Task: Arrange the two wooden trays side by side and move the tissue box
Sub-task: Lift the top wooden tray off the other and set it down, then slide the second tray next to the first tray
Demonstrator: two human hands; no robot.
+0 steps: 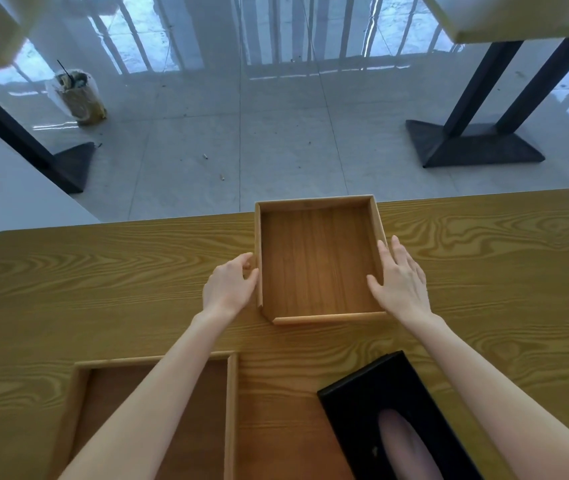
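A square wooden tray (317, 258) lies at the far middle of the wooden table (103, 271), its far edge reaching the table's edge. My left hand (229, 289) grips its left wall, thumb over the rim. My right hand (399, 282) rests against its right wall, thumb inside, fingers spread along the outside. A second wooden tray (231, 410) lies near me at the lower left, partly covered by my left forearm. A black tissue box (373, 400) with an oval slot lies tilted at the lower right, under my right forearm.
Beyond the table is a glossy tiled floor. Black table bases stand at the far left (68, 168) and far right (473, 143). A plastic-wrapped drink cup (78, 95) with a straw stands on the floor at the far left.
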